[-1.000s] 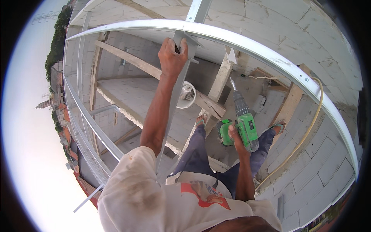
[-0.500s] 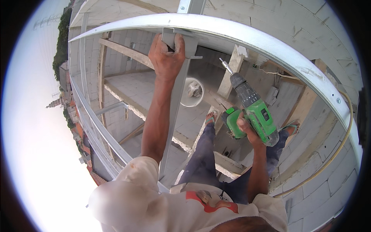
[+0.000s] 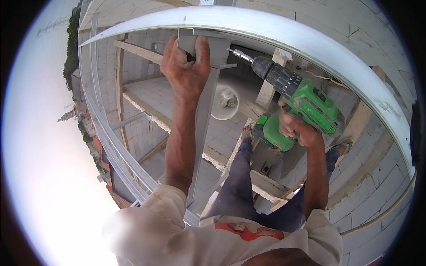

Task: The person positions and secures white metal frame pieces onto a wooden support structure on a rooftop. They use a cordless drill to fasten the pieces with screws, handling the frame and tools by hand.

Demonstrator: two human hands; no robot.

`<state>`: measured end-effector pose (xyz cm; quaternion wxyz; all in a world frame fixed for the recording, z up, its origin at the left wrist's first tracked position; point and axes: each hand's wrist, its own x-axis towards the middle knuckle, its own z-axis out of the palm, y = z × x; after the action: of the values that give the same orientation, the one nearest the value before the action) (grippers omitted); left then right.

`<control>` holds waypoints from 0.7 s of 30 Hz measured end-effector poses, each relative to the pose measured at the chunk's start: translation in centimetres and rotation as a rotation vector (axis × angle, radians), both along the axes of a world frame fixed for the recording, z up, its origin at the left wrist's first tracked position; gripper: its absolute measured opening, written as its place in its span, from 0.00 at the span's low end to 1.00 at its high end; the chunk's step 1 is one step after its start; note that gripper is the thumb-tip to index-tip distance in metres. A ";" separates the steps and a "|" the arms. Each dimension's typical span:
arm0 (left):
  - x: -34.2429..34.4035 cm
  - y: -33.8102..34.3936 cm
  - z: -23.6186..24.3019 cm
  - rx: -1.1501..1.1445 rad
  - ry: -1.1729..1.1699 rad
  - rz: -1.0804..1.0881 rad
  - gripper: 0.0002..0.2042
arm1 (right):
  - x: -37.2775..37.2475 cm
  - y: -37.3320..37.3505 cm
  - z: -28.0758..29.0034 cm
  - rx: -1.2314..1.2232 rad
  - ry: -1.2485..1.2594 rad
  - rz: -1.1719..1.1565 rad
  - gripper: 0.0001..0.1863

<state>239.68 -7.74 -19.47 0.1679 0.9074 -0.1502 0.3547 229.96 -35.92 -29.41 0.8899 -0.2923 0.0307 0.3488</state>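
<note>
My left hand (image 3: pixel 186 66) grips a small grey metal bracket (image 3: pixel 188 40) beneath the long silver metal beam (image 3: pixel 284 29), where an upright metal channel (image 3: pixel 204 115) meets it. My right hand (image 3: pixel 297 128) is closed on the handle of a green and black cordless drill (image 3: pixel 317 102). The drill is tilted toward the upper left, its bit tip close to the right end of the bracketed joint; whether it touches cannot be told.
My sandalled feet stand on narrow supports high over grey block walls (image 3: pixel 368 186) and wooden planks (image 3: pixel 137 51). A white bucket (image 3: pixel 224 111) sits below. More metal rails (image 3: pixel 124 155) run along the left, beside open sky and rooftops. A yellow hose (image 3: pixel 381 213) hangs at right.
My right hand has raised the drill and swung its bit leftward toward the bracket. My left hand has shifted slightly left with the bracket, and the beam sits a little higher in view.
</note>
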 end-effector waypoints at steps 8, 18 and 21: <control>-0.2 0.0 0.0 -0.030 0.030 0.005 0.05 | 1.5 0.7 -0.2 -0.105 0.012 0.106 0.27; -0.2 -0.2 0.0 -0.025 0.011 0.016 0.04 | 2.7 1.1 -0.1 -0.106 -0.034 0.127 0.26; -0.4 -0.2 0.2 -0.035 0.042 0.016 0.05 | 3.1 1.2 0.2 -0.104 -0.047 0.114 0.25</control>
<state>239.31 -7.99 -19.26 0.1841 0.9128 -0.1332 0.3394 233.08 -34.70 -29.16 0.8526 -0.3476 0.0113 0.3900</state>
